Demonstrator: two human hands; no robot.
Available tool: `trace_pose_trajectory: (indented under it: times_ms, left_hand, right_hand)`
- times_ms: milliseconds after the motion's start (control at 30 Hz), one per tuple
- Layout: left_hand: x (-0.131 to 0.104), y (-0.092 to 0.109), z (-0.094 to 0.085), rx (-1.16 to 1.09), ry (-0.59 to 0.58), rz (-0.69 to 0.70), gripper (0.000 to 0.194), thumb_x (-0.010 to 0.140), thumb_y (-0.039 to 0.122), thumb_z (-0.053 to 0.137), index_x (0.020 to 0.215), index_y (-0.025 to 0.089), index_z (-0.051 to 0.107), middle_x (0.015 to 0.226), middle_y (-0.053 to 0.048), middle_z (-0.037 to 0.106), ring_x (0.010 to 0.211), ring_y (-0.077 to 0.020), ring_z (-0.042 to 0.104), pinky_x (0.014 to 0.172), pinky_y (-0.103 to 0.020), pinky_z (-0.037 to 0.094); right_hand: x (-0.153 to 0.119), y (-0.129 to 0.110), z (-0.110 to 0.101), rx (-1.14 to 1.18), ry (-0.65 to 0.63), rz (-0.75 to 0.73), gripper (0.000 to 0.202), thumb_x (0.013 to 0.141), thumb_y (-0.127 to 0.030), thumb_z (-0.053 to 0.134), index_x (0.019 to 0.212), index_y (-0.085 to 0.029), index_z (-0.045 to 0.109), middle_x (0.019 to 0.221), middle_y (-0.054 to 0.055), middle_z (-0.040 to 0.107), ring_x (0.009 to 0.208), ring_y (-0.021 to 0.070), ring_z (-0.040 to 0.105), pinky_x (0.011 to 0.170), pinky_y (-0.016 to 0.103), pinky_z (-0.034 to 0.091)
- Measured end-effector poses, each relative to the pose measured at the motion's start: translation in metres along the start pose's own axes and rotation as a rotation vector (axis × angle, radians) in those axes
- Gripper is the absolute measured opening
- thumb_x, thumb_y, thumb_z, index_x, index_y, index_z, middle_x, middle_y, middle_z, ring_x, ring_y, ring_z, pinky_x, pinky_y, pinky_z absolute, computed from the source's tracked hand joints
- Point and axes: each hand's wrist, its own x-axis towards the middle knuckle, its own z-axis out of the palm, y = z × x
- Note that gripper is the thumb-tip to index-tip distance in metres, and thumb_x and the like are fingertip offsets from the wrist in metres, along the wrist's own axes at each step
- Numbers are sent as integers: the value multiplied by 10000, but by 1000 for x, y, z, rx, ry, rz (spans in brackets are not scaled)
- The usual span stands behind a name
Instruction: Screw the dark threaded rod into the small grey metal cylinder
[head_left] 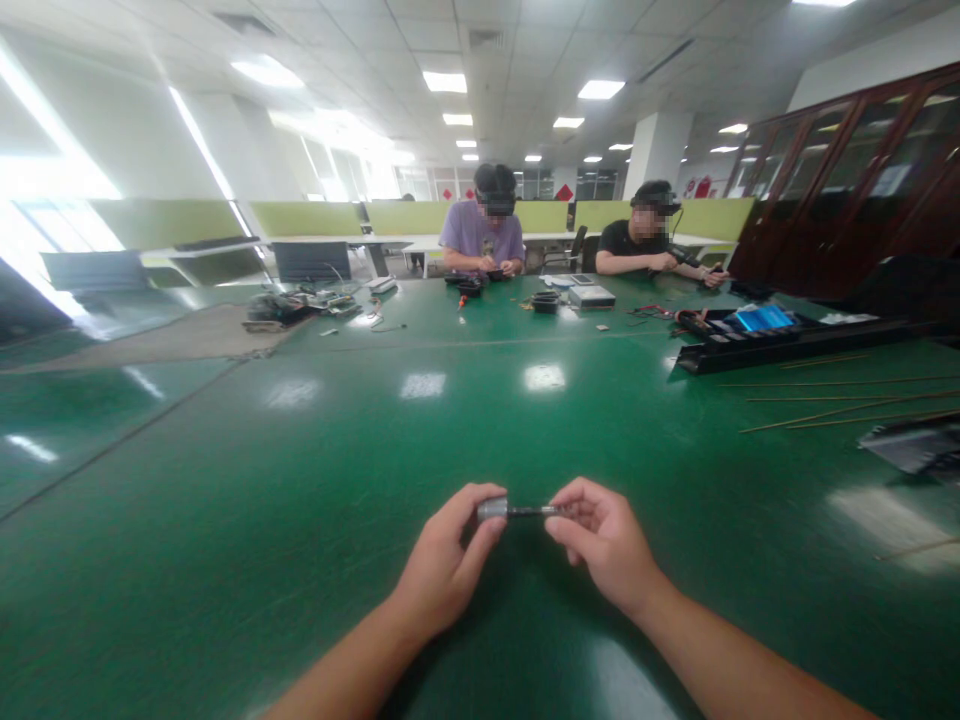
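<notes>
A small silver-grey cylinder (493,509) with a thin dark shaft (525,512) pointing right is held level above the green table (360,440). The thumb and fingers of my left hand (446,555) pinch the cylinder from its left end. My right hand (611,545) pinches the far end of the shaft between thumb and forefinger, its other fingers curled behind. The shaft's right tip is partly hidden by those fingers. Both hands are near the front middle of the table.
Two people (482,225) (637,235) sit across the table. Electronic parts (334,300) lie at the far left. A white box (591,296) stands at the far middle. On the right are a long black tray (787,345), a blue item (765,317) and thin rods (847,400).
</notes>
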Motion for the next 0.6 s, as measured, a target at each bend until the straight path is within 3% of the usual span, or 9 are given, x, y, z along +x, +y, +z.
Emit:
trace_pose_trajectory:
  times_ms: [600]
  left_hand:
    - [1,-2,0,-3,2,3,255,940,306,483,1129,192,611,935,-70,685,853,-206,662,816,-322,534]
  right_hand:
    - [1,0,-2,6,-4,1,193,725,-288,726,795,-157,603,568,-41,549,428,80,462,399,190,359]
